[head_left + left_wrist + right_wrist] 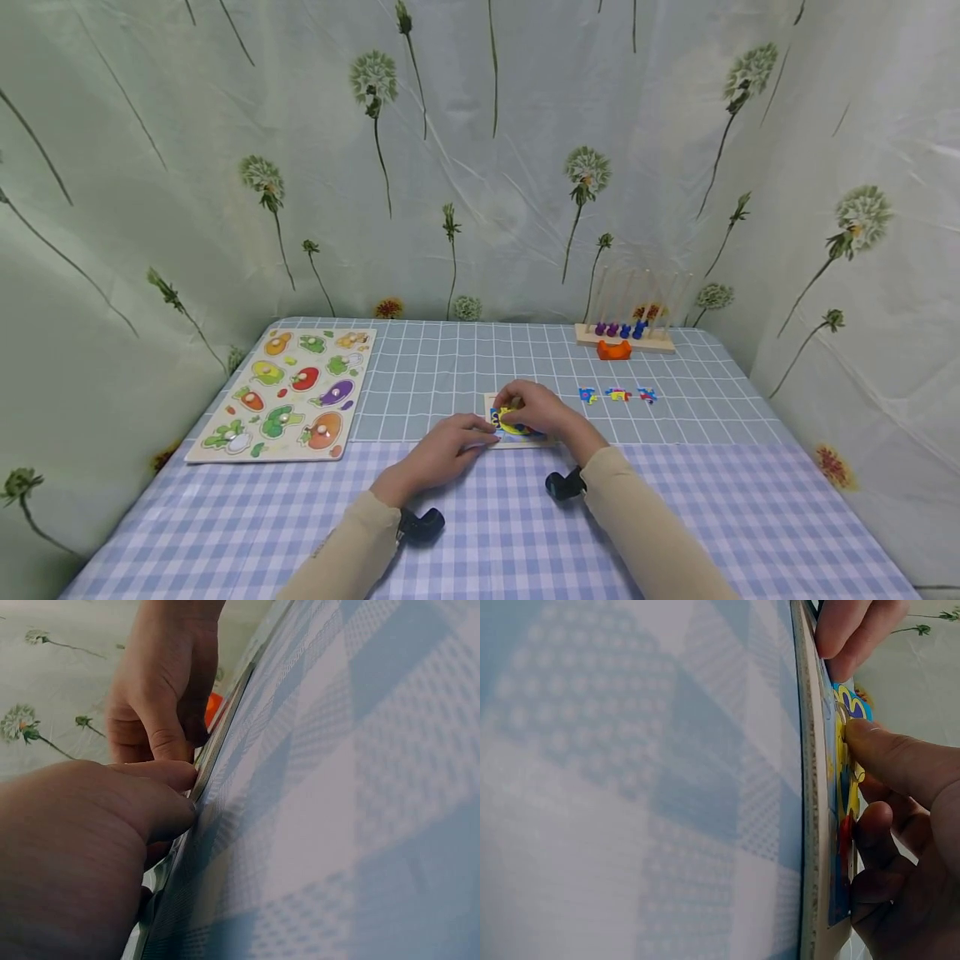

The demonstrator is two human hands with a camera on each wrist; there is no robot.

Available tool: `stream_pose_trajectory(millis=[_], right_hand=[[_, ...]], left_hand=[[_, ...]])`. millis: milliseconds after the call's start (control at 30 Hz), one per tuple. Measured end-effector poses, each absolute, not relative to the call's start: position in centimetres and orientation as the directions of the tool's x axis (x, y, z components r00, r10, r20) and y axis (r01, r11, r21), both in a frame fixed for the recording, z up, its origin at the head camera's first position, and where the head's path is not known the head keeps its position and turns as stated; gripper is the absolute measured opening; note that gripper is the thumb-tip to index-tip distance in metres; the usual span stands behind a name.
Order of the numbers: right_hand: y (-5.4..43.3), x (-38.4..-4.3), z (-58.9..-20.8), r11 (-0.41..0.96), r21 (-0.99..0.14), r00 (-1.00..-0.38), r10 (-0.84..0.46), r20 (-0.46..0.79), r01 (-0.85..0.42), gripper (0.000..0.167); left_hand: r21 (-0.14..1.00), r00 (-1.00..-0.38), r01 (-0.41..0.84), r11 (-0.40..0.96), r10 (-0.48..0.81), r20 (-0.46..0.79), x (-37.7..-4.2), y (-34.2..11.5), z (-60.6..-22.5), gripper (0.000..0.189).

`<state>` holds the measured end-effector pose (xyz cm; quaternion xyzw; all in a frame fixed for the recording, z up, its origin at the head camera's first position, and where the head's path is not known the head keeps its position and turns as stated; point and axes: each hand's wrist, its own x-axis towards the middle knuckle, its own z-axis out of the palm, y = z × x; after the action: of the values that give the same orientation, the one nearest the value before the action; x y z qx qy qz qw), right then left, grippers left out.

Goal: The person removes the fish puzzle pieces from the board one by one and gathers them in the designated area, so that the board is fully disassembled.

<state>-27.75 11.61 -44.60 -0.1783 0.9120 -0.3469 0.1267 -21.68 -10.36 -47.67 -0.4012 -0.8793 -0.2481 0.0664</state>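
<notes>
Checkered tablecloth (pixel 480 533), puzzle board (pixel 815 847) beneath right grip (pixel 542 408) pinching yellow piece (pixel 842 766), left grip (pixel 445 451) straight-fingered

vegetable board (pixel 304 402), pegged stand (pixel 660 342), dandelion curtain (pixel 510 217)

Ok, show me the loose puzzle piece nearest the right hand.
The leftmost piece of the row; the middle piece and rightmost piece lie farther from the right hand.

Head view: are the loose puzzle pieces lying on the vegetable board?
No, the loose puzzle pieces lie on the grey gridded surface, to the right of the right hand.
</notes>
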Motion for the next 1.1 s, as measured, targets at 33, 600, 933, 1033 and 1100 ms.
stream_pose_trajectory(millis=[33,600,933,1033,1100], right_hand=[[11.63,-27.75,-44.60,0.695,-0.678,-0.903,-0.416,-0.106,-0.241,0.013],[11.62,-27.93,-44.60,0.665,-0.703,-0.885,-0.453,-0.109,-0.254,0.014],[11.78,-28.13,-44.69,0.637,-0.720,-0.866,-0.490,-0.101,-0.276,0.014],[11.86,-28.19,-44.72,0.629,-0.726,-0.862,-0.497,-0.102,-0.277,0.014],[11.91,-28.19,-44.68,0.629,-0.727,-0.861,-0.498,-0.107,-0.274,0.014]], left_hand=[[0.383,-0.670,0.737,0.556,0.673,0.313,-21.68,-10.36,-47.67,0.028],[0.401,-0.702,0.701,0.589,0.667,0.249,-21.60,-10.28,-47.42,0.029],[0.383,-0.692,0.714,0.586,0.672,0.263,-21.63,-10.32,-47.31,0.029],[0.379,-0.692,0.714,0.588,0.673,0.261,-21.63,-10.30,-47.30,0.029],[0.370,-0.689,0.719,0.589,0.675,0.264,-21.60,-10.27,-47.29,0.029]])
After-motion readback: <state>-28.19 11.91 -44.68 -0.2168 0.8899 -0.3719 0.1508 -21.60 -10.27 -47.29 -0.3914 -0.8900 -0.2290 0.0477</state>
